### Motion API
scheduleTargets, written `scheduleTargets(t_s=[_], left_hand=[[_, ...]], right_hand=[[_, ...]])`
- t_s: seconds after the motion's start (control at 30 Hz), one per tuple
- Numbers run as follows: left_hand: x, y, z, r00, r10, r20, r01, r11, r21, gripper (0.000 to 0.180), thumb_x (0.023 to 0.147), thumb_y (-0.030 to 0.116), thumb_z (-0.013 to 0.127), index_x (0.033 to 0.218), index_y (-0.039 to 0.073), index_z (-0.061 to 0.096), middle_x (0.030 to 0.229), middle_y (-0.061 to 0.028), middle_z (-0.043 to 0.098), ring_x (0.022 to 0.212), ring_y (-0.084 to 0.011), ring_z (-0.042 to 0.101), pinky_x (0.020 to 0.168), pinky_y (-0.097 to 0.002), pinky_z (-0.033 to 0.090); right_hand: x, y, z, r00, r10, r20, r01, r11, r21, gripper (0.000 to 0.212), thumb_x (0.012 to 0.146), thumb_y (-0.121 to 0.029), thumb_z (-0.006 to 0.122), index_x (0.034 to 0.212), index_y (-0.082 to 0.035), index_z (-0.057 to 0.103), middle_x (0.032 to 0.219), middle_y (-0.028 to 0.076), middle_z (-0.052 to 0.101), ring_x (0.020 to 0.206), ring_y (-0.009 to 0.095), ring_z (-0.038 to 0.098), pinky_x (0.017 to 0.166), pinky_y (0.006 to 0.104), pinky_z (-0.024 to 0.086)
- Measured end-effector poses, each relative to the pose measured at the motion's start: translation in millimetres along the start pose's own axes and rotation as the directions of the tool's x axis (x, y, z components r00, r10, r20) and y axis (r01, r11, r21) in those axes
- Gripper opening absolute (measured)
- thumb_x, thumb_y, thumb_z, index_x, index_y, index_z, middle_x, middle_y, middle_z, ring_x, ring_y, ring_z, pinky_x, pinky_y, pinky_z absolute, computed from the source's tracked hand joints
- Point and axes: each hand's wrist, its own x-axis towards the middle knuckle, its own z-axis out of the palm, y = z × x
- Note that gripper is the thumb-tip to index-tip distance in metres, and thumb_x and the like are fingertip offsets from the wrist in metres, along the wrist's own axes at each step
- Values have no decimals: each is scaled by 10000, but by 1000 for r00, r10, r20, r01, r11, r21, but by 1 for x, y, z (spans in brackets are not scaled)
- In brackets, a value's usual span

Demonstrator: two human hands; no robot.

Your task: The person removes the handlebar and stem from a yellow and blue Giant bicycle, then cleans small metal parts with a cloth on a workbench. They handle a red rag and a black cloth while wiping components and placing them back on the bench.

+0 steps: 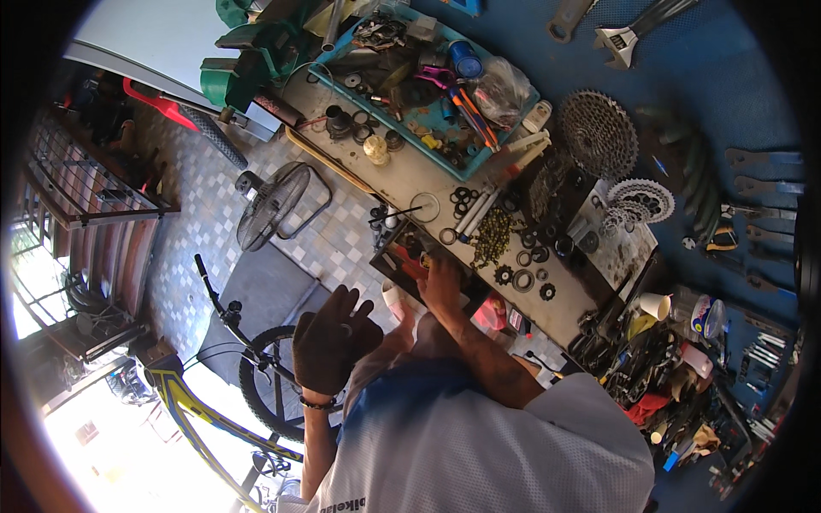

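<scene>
My left hand [332, 349], in a dark fingerless glove with a bracelet at the wrist, hovers left of the bench. Its fingers are apart and hold nothing. My right hand [440, 287] is bare and reaches into an open drawer [387, 267] under the workbench edge. Its fingertips point down among the contents, near something red, and I cannot make out whether they grip anything. Beyond the drawer, on the workbench [470, 254], lie a gold-coloured chain [493, 238], metal rings [523, 282] and small toothed wheels [503, 274].
A teal tray [428, 158] of parts and tools stands at the back. Cassettes [598, 134] and wrenches [764, 159] hang on the blue wall. Tools crowd the right. A fan [275, 205] and a yellow bicycle frame [184, 402] are at left.
</scene>
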Motion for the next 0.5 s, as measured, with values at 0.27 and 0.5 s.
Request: scheduleTargets(t_s=[0.27,0.5], left_hand=[[-10,-3,4,1000,6,12,-8,988,155,496,883,347,802,1319,128,711,1346,-10,732,1131,-153,714,899,-309,549],[-13,-1,1,999,21,-24,-16,980,197,585,875,362,823,1356,68,668,1270,-25,767,1056,-184,756,877,-318,577]], right_hand=[[29,5,3,997,-2,-72,-9,989,-151,789,782,-313,831,1426,11,512,1339,236,572,1234,418,592,1044,511,483],[27,15,10,990,-16,-138,-30,946,-323,691,802,-239,793,1408,-7,556,1362,238,601,1271,428,599,1079,498,487]])
